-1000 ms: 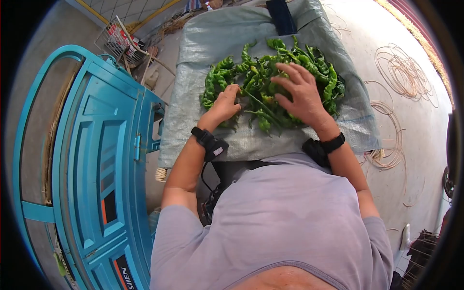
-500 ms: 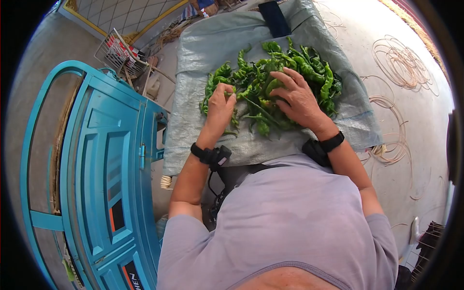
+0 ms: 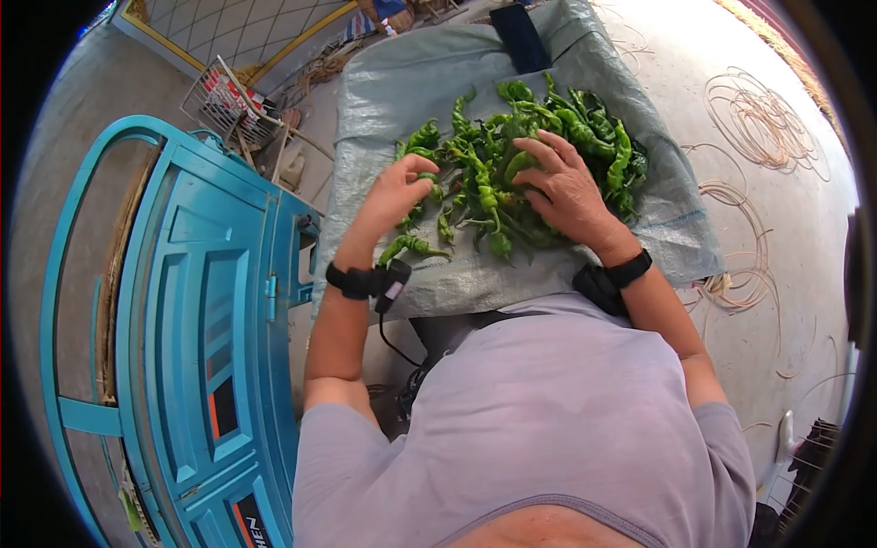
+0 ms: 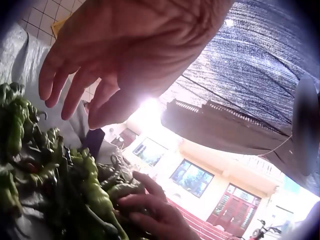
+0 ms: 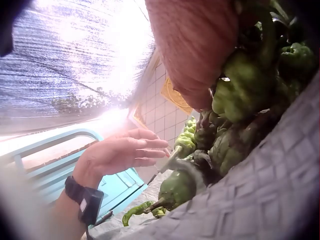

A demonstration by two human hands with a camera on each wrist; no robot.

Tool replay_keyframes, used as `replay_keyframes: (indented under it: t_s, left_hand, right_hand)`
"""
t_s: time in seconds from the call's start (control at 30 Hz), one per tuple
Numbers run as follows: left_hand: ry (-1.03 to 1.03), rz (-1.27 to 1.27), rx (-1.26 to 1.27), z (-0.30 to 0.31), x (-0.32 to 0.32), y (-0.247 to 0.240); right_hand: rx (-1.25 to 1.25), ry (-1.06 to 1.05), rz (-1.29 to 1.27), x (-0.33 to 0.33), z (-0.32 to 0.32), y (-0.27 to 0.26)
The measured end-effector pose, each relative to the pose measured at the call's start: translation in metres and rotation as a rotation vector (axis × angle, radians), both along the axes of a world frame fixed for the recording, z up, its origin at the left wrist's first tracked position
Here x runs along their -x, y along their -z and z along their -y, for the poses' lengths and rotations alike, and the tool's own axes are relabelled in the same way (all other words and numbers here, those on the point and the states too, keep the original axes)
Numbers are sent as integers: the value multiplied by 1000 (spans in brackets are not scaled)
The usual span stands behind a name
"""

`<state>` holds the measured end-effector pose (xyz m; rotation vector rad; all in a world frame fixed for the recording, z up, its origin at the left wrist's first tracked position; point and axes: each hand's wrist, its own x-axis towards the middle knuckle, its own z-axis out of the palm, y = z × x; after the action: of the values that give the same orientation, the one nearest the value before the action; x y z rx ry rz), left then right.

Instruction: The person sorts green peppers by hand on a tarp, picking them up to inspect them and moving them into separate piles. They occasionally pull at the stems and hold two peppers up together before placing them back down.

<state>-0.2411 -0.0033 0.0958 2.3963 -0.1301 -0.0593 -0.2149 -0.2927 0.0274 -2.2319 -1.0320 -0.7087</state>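
Observation:
A heap of wrinkled green peppers (image 3: pixel 594 137) lies on a grey-green woven sheet (image 3: pixel 384 91). My left hand (image 3: pixel 395 194) hovers at the heap's left side, holding nothing; the right wrist view shows its fingers extended. Below it, a curled pepper (image 3: pixel 411 247) lies apart, near the sheet's front edge. My right hand (image 3: pixel 571 196) rests over the heap's right part with fingers spread, its fingertips among the peppers. Between the hands, a long light-green pepper (image 3: pixel 486 187) points toward me. From the left wrist view, the right hand (image 4: pixel 160 212) lies against the peppers.
A dark flat item (image 3: pixel 521 38) lies at the sheet's far edge. On my left stands a blue metal panel with a rail (image 3: pixel 196 301). Coils of thin cord (image 3: pixel 763 123) lie on the floor to the right. A wire basket (image 3: pixel 228 100) stands back left.
My left hand was pinching at the heap's left side; it has drawn back leftward and its fingers have loosened. The long pepper between the hands now shows. My right hand has barely moved.

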Motion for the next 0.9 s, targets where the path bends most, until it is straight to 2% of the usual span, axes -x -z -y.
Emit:
replay_keyframes:
  t_s: [0.07, 0.2, 0.4, 0.5, 0.6, 0.63, 0.73, 0.83, 0.9]
  left_hand:
    - [-28, -70, -74, -10, -13, -9]
    - [-14, -91, -269, -36, -50, 14]
    - [-77, 276, -598, -36, -93, 56]
    - [-111, 182, -621, -26, -101, 69]
    - [-48, 62, -822, -20, -103, 79]
    - [-97, 122, -886, -16, -99, 81]
    - [-36, 56, -954, -8, -92, 67]
    - [48, 221, -935, -14, -88, 69]
    - [8, 396, -740, -19, -88, 71]
  right_hand:
    - [2, 1, 2, 1, 0, -2]
    - [-9, -4, -7, 1, 0, -1]
    - [-12, -5, -7, 1, 1, 0]
    - [-16, -4, -9, 1, 2, 0]
    - [-16, -3, -4, 1, 3, 1]
    - [-17, -4, -2, 1, 2, 2]
    - [-15, 4, -3, 1, 2, 2]
    - [-21, 0, -2, 1, 3, 1]
    - [-29, 0, -3, 1, 2, 1]
